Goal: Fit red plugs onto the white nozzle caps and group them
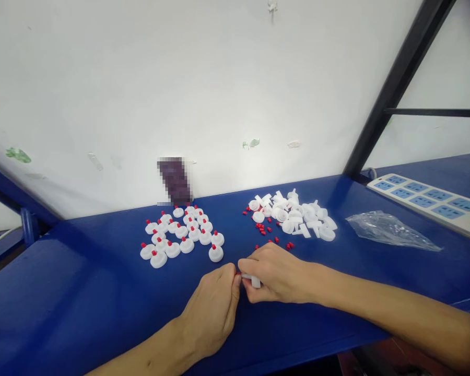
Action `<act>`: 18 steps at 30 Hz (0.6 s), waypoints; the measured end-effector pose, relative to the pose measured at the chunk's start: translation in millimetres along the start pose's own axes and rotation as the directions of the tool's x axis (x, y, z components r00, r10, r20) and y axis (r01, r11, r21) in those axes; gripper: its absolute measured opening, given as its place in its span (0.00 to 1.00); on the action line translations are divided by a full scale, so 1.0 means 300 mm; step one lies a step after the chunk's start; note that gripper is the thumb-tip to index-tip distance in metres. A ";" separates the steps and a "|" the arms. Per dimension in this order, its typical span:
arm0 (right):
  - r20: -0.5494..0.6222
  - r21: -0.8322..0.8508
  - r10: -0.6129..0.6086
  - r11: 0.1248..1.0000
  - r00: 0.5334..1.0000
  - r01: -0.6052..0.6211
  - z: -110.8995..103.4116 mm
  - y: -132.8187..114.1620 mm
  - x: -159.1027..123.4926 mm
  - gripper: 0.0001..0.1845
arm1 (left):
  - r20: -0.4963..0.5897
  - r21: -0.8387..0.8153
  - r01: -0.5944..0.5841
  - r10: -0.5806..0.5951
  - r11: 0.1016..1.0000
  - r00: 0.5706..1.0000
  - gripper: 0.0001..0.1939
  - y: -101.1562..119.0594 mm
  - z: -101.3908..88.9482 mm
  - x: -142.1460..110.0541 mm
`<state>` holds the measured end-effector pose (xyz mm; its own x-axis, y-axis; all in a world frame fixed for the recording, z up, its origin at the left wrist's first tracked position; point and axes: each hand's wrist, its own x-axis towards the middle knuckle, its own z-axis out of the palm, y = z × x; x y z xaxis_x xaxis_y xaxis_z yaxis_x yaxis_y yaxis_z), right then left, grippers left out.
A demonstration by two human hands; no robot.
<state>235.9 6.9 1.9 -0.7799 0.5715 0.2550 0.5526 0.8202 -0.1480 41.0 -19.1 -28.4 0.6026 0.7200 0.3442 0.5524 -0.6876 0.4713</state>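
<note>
My left hand (215,303) is closed in a pinch, with a bit of a small red cap (238,273) showing at its fingertips. Against it, my right hand (276,274) grips a white plastic nozzle piece (255,282), whose thin tip points left and meets the red cap. Most of the cap is hidden by fingers. Beyond my right hand lie loose red caps (260,227) and a heap of white plastic nozzle pieces (309,214). To the left, several white round pieces with red caps on top (173,249) stand upright in a loose group.
The blue tabletop (102,292) meets a white wall (219,94). A clear plastic bag (389,230) and a white power strip (426,198) lie at the right, near a black metal post (395,89). A pixelated dark object (176,180) leans against the wall.
</note>
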 end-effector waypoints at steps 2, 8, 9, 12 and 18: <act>0.035 0.019 0.022 1.000 0.999 -0.023 0.000 -0.006 0.001 0.07 | 0.014 0.004 0.005 -0.005 1.000 1.000 0.15 -0.005 0.003 -0.003; 0.060 0.057 0.051 0.997 0.997 -0.054 -0.009 -0.016 0.000 0.07 | 0.037 -0.049 0.030 -0.028 0.998 0.999 0.16 -0.001 0.002 -0.002; 0.041 0.060 0.047 0.997 0.998 -0.049 -0.010 -0.012 0.001 0.07 | 0.032 -0.068 0.036 -0.034 0.997 0.999 0.16 0.001 -0.002 0.002; -0.055 0.049 0.019 0.999 0.998 -0.016 -0.010 0.010 0.006 0.06 | 0.012 -0.140 0.042 -0.041 0.989 0.999 0.17 0.000 -0.026 0.024; -0.207 -0.048 -0.013 0.999 0.978 0.003 -0.014 0.041 0.015 0.08 | -0.068 -0.160 -0.009 -0.001 0.987 0.998 0.15 -0.015 -0.077 0.064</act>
<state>240.4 19.5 5.2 -0.7092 0.5431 0.4495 0.5638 0.8198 -0.1009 36.8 0.0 -5.4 0.5612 0.7258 0.3979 0.4472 -0.6704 0.5921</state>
